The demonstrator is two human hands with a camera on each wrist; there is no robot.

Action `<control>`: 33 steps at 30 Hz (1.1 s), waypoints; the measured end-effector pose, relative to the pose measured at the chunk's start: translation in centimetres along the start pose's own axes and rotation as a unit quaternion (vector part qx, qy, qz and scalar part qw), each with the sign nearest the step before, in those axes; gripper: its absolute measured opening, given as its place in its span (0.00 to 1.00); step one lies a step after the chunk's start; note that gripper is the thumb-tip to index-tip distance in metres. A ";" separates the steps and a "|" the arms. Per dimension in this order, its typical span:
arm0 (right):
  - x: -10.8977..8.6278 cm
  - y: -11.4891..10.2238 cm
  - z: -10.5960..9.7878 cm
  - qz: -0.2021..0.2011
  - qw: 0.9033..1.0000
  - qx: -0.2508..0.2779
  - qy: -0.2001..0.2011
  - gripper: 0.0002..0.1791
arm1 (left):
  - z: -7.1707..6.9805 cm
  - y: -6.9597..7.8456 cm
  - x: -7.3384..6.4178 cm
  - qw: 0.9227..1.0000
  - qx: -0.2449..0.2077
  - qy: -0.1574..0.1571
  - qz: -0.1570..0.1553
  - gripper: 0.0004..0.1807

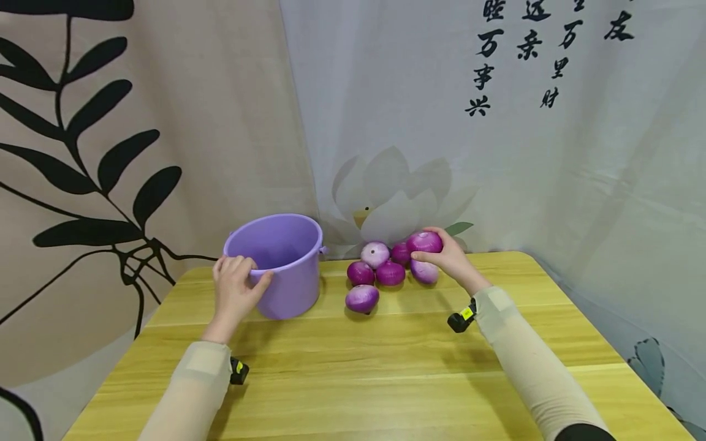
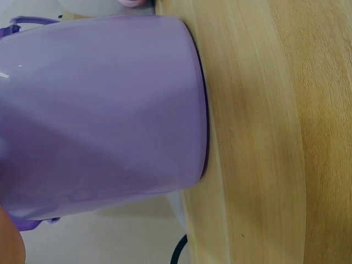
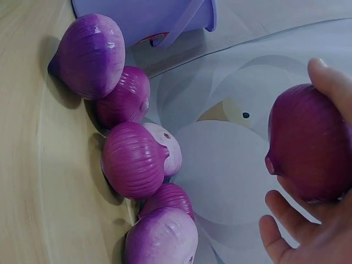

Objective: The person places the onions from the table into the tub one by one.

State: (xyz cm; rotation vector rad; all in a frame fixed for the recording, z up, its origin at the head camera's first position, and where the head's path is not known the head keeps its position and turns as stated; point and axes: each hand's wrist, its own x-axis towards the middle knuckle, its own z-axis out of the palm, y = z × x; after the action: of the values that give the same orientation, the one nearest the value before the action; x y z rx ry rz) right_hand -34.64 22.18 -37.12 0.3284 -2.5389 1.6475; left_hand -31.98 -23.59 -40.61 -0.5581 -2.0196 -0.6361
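Note:
A purple bucket [image 1: 292, 288] stands at the back left of the table, and its wall fills much of the left wrist view. My left hand [image 1: 234, 288] grips its near rim, thumb outside and the other fingers over the edge. In my right hand [image 1: 449, 257] is a red onion [image 3: 311, 143], held between thumb and fingers above the other onions. Several more onions lie in a loose group right of the bucket, among them a paler one [image 1: 375, 254] at the back and a front one [image 1: 362, 299] nearest me.
The wooden table [image 1: 353, 380] reaches back to a hanging cloth [image 1: 386, 92] printed with a lotus, leaves and black characters. A dark wrist camera [image 1: 462, 317] sits on my right wrist, another [image 1: 238, 372] on my left.

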 end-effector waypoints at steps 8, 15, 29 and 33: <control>0.1 -0.4 0.1 0.001 1.000 -0.007 -0.006 0.47 | 0.0 0.0 0.0 1.000 0.001 0.002 0.002 0.24; 0.3 -0.6 0.6 0.010 1.000 -0.002 -0.018 0.47 | -0.1 0.2 0.0 1.000 0.002 0.001 0.003 0.25; 0.9 -0.3 2.2 0.002 0.999 -0.004 -0.033 0.46 | -0.2 0.1 0.1 1.000 0.010 -0.007 0.001 0.25; 1.0 -0.4 2.8 0.003 0.999 -0.008 -0.036 0.45 | -0.4 0.0 0.1 1.000 0.013 -0.012 -0.003 0.25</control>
State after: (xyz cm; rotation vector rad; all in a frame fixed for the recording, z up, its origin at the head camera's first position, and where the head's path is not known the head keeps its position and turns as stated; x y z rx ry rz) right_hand -35.44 19.38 -37.71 0.3856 -2.6068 1.6448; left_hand -31.77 -23.81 -40.38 -0.5476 -2.0505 -0.6086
